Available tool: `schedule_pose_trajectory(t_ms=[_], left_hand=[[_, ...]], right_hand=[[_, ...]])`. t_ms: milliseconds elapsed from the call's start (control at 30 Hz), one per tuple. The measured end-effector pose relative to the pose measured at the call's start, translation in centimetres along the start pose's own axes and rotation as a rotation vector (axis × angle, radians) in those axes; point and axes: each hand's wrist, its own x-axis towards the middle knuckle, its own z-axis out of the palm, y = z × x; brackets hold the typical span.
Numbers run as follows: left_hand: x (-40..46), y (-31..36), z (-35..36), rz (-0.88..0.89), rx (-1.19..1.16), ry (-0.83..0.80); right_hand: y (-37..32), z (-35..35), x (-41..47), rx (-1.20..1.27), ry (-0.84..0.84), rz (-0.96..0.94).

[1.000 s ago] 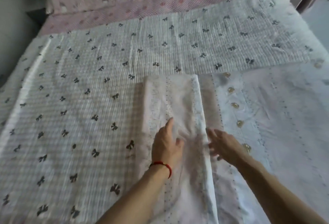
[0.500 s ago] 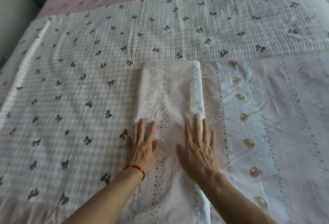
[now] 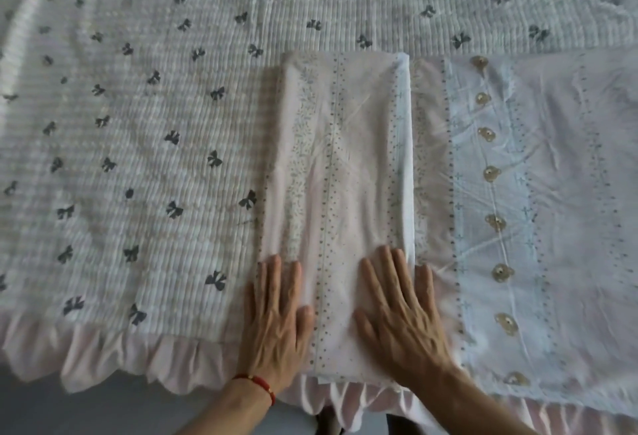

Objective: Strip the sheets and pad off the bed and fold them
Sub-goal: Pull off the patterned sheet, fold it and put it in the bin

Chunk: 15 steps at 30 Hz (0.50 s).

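A pale pink sheet with dotted stripes and a row of bear motifs lies on the bed; its left part is folded over into a long narrow panel (image 3: pixel 340 172), and the rest (image 3: pixel 552 193) spreads flat to the right. My left hand (image 3: pixel 276 324) lies flat, fingers spread, on the panel's near left edge. My right hand (image 3: pixel 400 317) presses flat on the panel's near right edge, over the fold line. Neither hand grips anything. Under the sheet lies the quilted white pad with dark bows (image 3: pixel 138 124), covering the bed to the left and far side.
A pink ruffled trim (image 3: pixel 121 358) hangs along the near edge of the bed. Grey floor (image 3: pixel 103 414) shows below it at the bottom left.
Both hands have slid toward me along the folded panel, from its middle to its near end, staying flat. One second ago the right hand was beside the fold edge; the view has tilted down.
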Motion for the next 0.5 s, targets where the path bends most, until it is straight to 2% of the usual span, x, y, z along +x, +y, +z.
schedule_pose_trajectory(t_ms=[100, 233, 400, 500], left_hand=[[3.6, -1.3, -1.4, 0.055, 0.032, -0.022], [15.7, -3.4, -4.1, 0.128, 0.048, -0.062], [29.3, -2.3, -8.8, 0.027, 0.055, -0.144], [31.4, -1.1, -9.6, -0.042, -0.124, -0.053]], right_hand=[[0.5, -0.7, 3.0, -0.018, 0.008, 0.046], [2.6, -1.8, 10.3, -0.032, 0.020, 0.163], [3.4, -1.0, 13.6, 0.026, 0.094, 0.263], [3.6, 0.0, 13.9, 0.011, 0.120, 0.283]])
